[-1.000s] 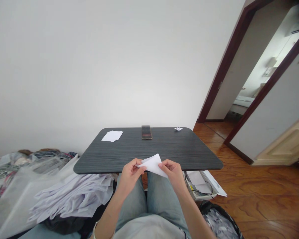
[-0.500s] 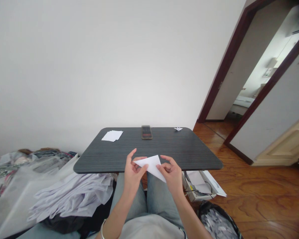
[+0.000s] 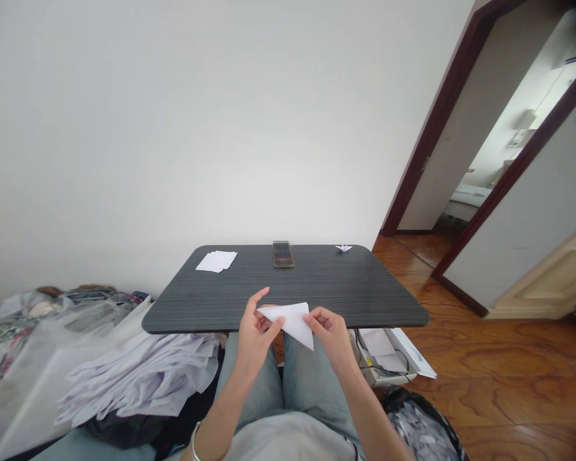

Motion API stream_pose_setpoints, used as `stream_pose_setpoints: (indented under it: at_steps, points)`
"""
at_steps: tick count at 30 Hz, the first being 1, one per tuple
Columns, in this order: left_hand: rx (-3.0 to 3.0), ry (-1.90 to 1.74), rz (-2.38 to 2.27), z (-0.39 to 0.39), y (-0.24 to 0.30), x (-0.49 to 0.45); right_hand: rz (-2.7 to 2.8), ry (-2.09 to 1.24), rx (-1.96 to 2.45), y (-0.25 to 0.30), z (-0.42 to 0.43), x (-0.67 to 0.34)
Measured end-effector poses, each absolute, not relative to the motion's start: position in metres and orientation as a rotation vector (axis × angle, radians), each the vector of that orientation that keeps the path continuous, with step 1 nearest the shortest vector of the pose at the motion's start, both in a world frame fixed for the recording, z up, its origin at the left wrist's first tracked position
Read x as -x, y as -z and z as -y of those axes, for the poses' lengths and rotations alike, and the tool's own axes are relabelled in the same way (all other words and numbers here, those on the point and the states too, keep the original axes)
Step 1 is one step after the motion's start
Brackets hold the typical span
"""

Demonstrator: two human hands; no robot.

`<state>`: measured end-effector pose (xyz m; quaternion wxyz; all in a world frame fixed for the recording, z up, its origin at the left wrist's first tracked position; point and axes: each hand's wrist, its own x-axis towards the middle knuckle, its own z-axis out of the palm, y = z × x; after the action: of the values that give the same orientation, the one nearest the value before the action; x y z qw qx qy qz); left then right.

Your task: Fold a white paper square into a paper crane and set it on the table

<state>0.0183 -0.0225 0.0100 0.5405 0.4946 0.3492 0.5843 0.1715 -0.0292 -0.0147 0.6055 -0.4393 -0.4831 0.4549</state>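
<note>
A white sheet of paper [image 3: 295, 323], folded into a triangle, is held up above my lap at the table's near edge. My left hand [image 3: 259, 330] pinches its left part, thumb on the front and the index finger raised clear of it. At the right side, my right hand [image 3: 327, 328] grips the paper's edge between thumb and bent fingers. One point of the triangle hangs downward between the hands. The fingers behind the paper are partly hidden.
On the dark table [image 3: 249, 288] lie a stack of white paper squares [image 3: 216, 261], a phone [image 3: 283, 255] and a small folded paper crane [image 3: 344, 248]. Below right are an open box [image 3: 388, 358] with cables and a black bag [image 3: 425, 426] of paper scraps. Piled cloth [image 3: 144, 374] lies left.
My right hand has shifted its grip up the paper's right edge, its fingers now curled closer together. The triangle has turned slightly, its lower point swinging left. My left hand stays nearly in place.
</note>
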Motion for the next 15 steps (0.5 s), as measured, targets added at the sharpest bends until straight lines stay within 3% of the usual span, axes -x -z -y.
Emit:
stream_pose_setpoints:
  at_steps: [15]
  points:
    - [-1.111,-1.377,-0.806,0.022,-0.015,-0.005,1.177,-0.975,1.007,0.012,0.036,-0.169]
